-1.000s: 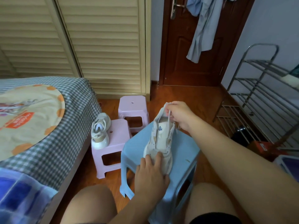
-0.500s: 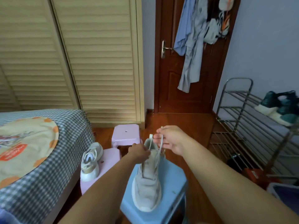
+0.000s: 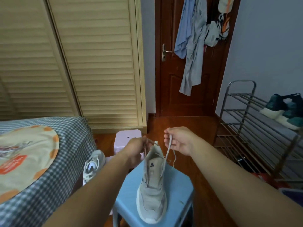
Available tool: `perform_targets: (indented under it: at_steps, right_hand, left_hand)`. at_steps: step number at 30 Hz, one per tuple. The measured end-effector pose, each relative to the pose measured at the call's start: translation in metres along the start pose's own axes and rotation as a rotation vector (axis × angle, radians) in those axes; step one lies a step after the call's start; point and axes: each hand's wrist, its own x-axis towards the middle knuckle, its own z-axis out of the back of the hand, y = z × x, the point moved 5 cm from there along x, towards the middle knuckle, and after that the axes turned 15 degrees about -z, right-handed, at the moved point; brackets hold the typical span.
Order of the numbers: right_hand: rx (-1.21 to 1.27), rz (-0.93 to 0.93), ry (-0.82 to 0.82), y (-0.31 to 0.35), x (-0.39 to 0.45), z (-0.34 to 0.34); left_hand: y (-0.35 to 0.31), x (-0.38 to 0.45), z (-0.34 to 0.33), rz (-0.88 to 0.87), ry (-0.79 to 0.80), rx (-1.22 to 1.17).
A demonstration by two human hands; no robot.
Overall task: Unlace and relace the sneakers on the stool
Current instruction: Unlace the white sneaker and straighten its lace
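- The beige sneaker [image 3: 151, 190] stands on the blue stool [image 3: 177, 185] at about 6 o'clock in the view, toe toward the camera, tongue raised at the far end.
- Its lace [image 3: 167, 154] is drawn up in two strands from the eyelets; a loose end hangs down just at 3 o'clock of the tongue.
- The left hand [image 3: 136, 147], at 10 o'clock of the tongue, has its fingers closed round the left strand, pinching it just above the collar.
- The right hand [image 3: 177, 140], at 1 o'clock of the tongue, curls its fingers round the right strand, which runs taut down to the shoe.
- Both forearms reach in from the bottom edge; the left one crosses in front of the second sneaker and hides its lower part.
- That second sneaker [image 3: 93, 164], white and pale, sits at 9 o'clock of the stool on a pink stool [image 3: 109, 158] mostly hidden; another pink stool [image 3: 126, 136] stands behind, at 11 o'clock.
- A bed with a checked cover [image 3: 70, 145] fills 8 to 9 o'clock, right beside the stools.
- A metal shoe rack [image 3: 246, 128] stands at 3 o'clock, with dark teal shoes [image 3: 283, 110] on an upper shelf.
- A brown door [image 3: 170, 89] with hanging clothes [image 3: 191, 46] is at 12 o'clock; louvred wardrobe doors [image 3: 82, 63] lie at 10 to 11 o'clock.
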Motion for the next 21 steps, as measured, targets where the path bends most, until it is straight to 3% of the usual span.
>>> perform_targets:
  at_steps: [4,11,21]
  right_hand:
    - [0.009,0.089,0.007,0.037,-0.027,-0.016]
    - [0.01,0.355,0.079,0.145,-0.125,-0.061]
    - [-0.044,0.681,0.04,0.243,-0.235,-0.087]
  left_hand:
    - [-0.085,-0.01,0.005,-0.125,0.027,-0.068]
    - [-0.252,-0.053,0.004,-0.416,0.01,0.133]
    - [-0.382,-0.104,-0.002,-0.725,-0.061,0.203]
